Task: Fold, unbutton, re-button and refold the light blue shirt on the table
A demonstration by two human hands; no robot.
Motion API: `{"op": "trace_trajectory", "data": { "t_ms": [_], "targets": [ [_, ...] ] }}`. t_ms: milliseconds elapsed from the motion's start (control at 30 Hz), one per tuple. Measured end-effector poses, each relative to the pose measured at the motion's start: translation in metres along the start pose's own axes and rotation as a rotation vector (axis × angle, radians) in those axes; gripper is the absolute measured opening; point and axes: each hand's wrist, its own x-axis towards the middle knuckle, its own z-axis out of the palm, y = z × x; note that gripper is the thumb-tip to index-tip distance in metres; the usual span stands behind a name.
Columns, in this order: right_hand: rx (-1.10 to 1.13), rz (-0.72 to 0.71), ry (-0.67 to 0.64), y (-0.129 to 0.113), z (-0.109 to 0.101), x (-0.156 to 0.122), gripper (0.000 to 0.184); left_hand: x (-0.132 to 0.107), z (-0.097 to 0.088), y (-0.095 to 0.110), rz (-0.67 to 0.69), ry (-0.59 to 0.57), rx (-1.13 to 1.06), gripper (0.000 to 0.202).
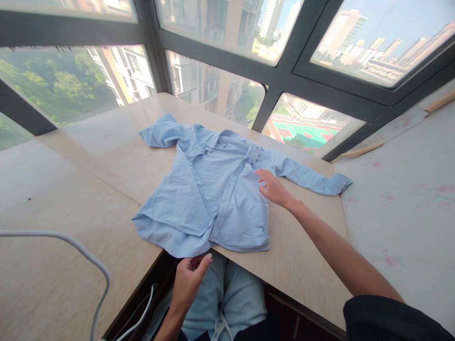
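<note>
A light blue button-up shirt (188, 189) lies spread on the tabletop, its front unbuttoned and the two front panels apart. One sleeve points to the upper left and looks bunched; the other stretches to the right, ending in a cuff (339, 183). My right hand (275, 188) is at the right front panel below the shoulder, palm down with fingers stretched out; whether it presses the cloth I cannot tell. Just below the bottom hem, at the table's front edge, my left hand (188, 279) has its thumb apart from its curled fingers. No cloth shows between them.
The pale wood-look tabletop (88, 189) has a seam and a cut-out front edge above my legs (223, 289). A white cable (85, 255) loops at the left. Dark-framed windows (213, 85) close off the back, and a floral-patterned wall (398, 213) stands at the right.
</note>
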Motion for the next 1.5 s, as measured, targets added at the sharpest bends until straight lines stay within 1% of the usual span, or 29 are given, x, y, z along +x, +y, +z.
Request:
{"op": "trace_trajectory", "data": {
  "t_ms": [100, 233, 300, 367, 433, 500, 567, 633, 667, 733, 833, 867, 900, 933, 967, 1033, 1133, 1200, 1267, 1300, 1400, 1500],
  "targets": [
    [0.106, -0.026, 0.046, -0.012, 0.006, -0.064, 0.051, 0.005, 0.002, 0.003, 0.027, -0.029, 0.101, 0.041],
    [0.175, 0.078, 0.104, -0.039, 0.023, -0.143, 0.029, 0.006, 0.009, 0.015, 0.044, -0.030, 0.129, 0.041],
    [0.160, 0.120, 0.147, -0.052, 0.034, -0.172, 0.022, 0.005, 0.012, 0.021, 0.044, -0.017, 0.139, 0.041],
    [0.130, 0.111, 0.148, -0.062, 0.045, -0.191, 0.026, 0.002, 0.014, 0.025, 0.026, -0.017, 0.116, 0.041],
    [0.091, 0.097, 0.140, -0.066, 0.053, -0.200, 0.037, -0.001, 0.015, 0.031, 0.000, -0.041, 0.030, 0.042],
    [0.061, 0.107, 0.153, -0.065, 0.056, -0.200, 0.043, -0.006, 0.015, 0.037, -0.030, -0.060, -0.122, 0.041],
    [0.074, 0.134, 0.186, -0.061, 0.056, -0.196, 0.040, -0.009, 0.015, 0.043, -0.062, -0.049, -0.281, 0.039],
    [0.158, 0.192, 0.244, -0.060, 0.052, -0.190, 0.031, -0.010, 0.016, 0.048, -0.104, -0.022, -0.391, 0.037],
    [0.243, 0.248, 0.276, -0.060, 0.048, -0.187, 0.027, -0.009, 0.016, 0.049, -0.126, -0.007, -0.427, 0.036],
    [0.523, 0.414, 0.325, -0.064, 0.039, -0.182, 0.021, -0.008, 0.015, 0.048, -0.166, 0.026, -0.476, 0.036],
    [1.029, 0.673, 0.355, -0.073, 0.025, -0.181, 0.026, -0.008, 0.013, 0.041, -0.199, 0.071, -0.484, 0.038],
    [1.135, 0.733, 0.357, -0.076, 0.020, -0.183, 0.027, -0.009, 0.012, 0.037, -0.204, 0.078, -0.457, 0.039],
    [1.183, 0.780, 0.358, -0.079, 0.017, -0.185, 0.028, -0.010, 0.011, 0.032, -0.210, 0.078, -0.415, 0.040],
    [1.176, 0.813, 0.354, -0.083, 0.015, -0.189, 0.029, -0.011, 0.010, 0.027, -0.217, 0.071, -0.359, 0.042],
    [1.121, 0.831, 0.342, -0.086, 0.015, -0.194, 0.030, -0.013, 0.009, 0.021, -0.225, 0.058, -0.295, 0.043],
    [0.900, 0.821, 0.313, -0.091, 0.019, -0.207, 0.030, -0.015, 0.006, 0.009, -0.236, 0.035, -0.169, 0.047],
    [0.481, 0.714, 0.255, -0.096, 0.034, -0.232, 0.029, -0.017, 0.000, -0.006, -0.249, 0.037, -0.070, 0.053],
    [0.305, 0.620, 0.207, -0.098, 0.045, -0.247, 0.029, -0.018, -0.004, -0.012, -0.256, 0.038, -0.046, 0.056],
    [0.236, 0.550, 0.175, -0.100, 0.053, -0.258, 0.031, -0.019, -0.007, -0.013, -0.252, 0.020, -0.025, 0.057],
    [0.219, 0.533, 0.181, -0.101, 0.056, -0.261, 0.032, -0.019, -0.008, -0.012, -0.247, 0.007, -0.016, 0.057],
    [0.163, 0.516, 0.262, -0.102, 0.063, -0.264, 0.037, -0.018, -0.007, -0.008, -0.250, -0.010, -0.055, 0.052],
    [0.111, 0.476, 0.337, -0.101, 0.066, -0.258, 0.043, -0.018, 0.000, -0.004, -0.310, -0.039, -0.181, 0.046]
  ]
}}
